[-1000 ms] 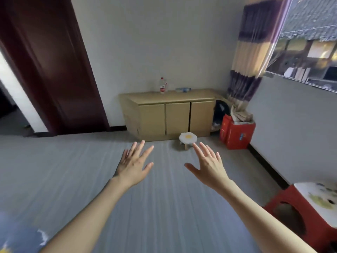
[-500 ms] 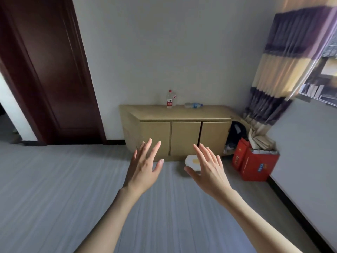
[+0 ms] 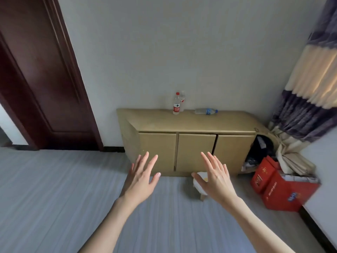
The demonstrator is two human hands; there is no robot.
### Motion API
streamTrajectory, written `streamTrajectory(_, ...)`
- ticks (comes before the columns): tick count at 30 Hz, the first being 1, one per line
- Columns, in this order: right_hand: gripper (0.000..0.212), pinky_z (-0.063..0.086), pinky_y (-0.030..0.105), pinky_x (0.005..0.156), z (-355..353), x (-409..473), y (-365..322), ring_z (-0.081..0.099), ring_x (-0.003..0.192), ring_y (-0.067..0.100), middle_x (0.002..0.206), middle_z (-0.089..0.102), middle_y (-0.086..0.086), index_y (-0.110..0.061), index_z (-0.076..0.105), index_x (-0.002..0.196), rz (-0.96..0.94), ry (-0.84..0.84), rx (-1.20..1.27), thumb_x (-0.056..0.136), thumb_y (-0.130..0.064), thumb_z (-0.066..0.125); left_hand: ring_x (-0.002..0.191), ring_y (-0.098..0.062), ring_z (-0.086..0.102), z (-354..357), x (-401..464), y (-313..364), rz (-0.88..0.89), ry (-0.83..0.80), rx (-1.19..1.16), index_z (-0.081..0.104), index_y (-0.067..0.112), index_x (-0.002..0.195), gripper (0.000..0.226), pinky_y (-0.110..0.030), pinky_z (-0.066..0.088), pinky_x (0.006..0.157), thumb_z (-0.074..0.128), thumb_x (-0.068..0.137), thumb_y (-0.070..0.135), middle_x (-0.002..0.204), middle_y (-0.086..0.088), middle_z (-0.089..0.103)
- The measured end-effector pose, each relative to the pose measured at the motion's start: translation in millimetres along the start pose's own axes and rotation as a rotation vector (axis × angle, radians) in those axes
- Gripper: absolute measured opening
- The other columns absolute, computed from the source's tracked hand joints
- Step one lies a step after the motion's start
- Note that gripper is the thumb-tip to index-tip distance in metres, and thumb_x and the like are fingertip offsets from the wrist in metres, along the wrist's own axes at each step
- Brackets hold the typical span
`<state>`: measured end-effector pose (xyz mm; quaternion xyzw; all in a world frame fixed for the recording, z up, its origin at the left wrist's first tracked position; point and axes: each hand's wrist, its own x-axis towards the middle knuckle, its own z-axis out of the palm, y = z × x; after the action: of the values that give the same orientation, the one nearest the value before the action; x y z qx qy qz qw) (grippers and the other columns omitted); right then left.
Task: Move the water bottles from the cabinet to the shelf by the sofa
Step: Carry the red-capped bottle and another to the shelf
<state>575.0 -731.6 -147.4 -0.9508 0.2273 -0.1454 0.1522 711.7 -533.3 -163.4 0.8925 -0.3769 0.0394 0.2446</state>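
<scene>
- Right now both my forearms reach forward over the grey striped floor (image 3: 54, 189), palms down.
- My left hand (image 3: 141, 179) is empty, fingers spread and straight, holding nothing.
- My right hand (image 3: 216, 178) is the same: fingers splayed, nothing in it, touching nothing.
- Small white stool (image 3: 199, 181) with a yellow spot sits on the floor just behind my right hand, partly hidden by it.
- Red boxes (image 3: 284, 190) stand on the floor at right, against the side wall, below the bunched end of the striped curtain (image 3: 310, 99).
- Tan cabinet (image 3: 193, 123) past my hands, against the back wall; three front doors, all look closed.
- Open end compartment at its right holds dark items, can't tell what.
- Red-capped water bottle (image 3: 176, 104) stands upright on the cabinet top near the wall.
- Second upright bottle (image 3: 182, 100) right behind it, touching or nearly so, mostly hidden.
- Blue-capped bottle (image 3: 206, 111) lies on its side on the top, to the right of the other two, cap pointing right.
- Dark wooden door (image 3: 42, 73) at left of the cabinet.
</scene>
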Motion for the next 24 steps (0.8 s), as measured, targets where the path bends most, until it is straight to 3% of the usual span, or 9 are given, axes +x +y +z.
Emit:
streamTrajectory(6, 0.071, 0.009, 0.043, 0.116, -0.5, 151.9, 16.6, 0.008, 0.143, 0.021, 0.155, 0.013, 0.002, -0.025, 0.011, 0.146, -0.055, 0.053, 0.02, 0.089, -0.048, 0.046, 0.142, -0.019, 0.001, -2.1, 135.6, -20.9, 0.01, 0.065, -0.006, 0.015, 0.03, 0.143, 0.075, -0.039, 0.008, 0.116, 0.01, 0.075, 0.061, 0.155, -0.001, 0.007)
streamTrajectory(10, 0.069, 0.008, 0.042, 0.116, 28.6, 227.4, 23.8, 0.007, 0.143, 0.018, 0.155, 0.014, 0.0, -0.026, 0.011, 0.145, -0.073, 0.003, 0.03, 0.089, -0.048, 0.045, 0.142, -0.021, 0.004, 18.7, 205.9, -51.9, -0.029, 0.054, -0.026, 0.018, 0.028, 0.143, 0.075, -0.039, 0.011, 0.115, 0.013, 0.075, 0.062, 0.154, -0.003, 0.01)
streamTrajectory(15, 0.07, 0.009, 0.042, 0.115, 68.4, 322.3, 59.7, 0.009, 0.143, 0.019, 0.154, 0.015, 0.002, -0.026, 0.011, 0.145, 0.008, -0.022, 0.019, 0.088, -0.049, 0.044, 0.142, -0.019, 0.004, 58.2, 296.7, -92.0, -0.031, 0.006, -0.031, 0.019, 0.029, 0.142, 0.074, -0.033, 0.007, 0.113, 0.013, 0.076, 0.062, 0.155, -0.002, 0.008)
streamTrajectory(24, 0.071, 0.014, 0.045, 0.115, 115.0, 516.3, 98.6, 0.015, 0.142, 0.024, 0.153, 0.02, 0.006, -0.023, 0.014, 0.145, 0.114, 0.001, 0.006, 0.088, -0.051, 0.046, 0.142, -0.023, 0.01, 104.7, 511.1, -151.7, 0.02, -0.053, -0.025, 0.02, 0.03, 0.142, 0.073, -0.038, 0.013, 0.114, 0.014, 0.077, 0.061, 0.154, -0.002, 0.011)
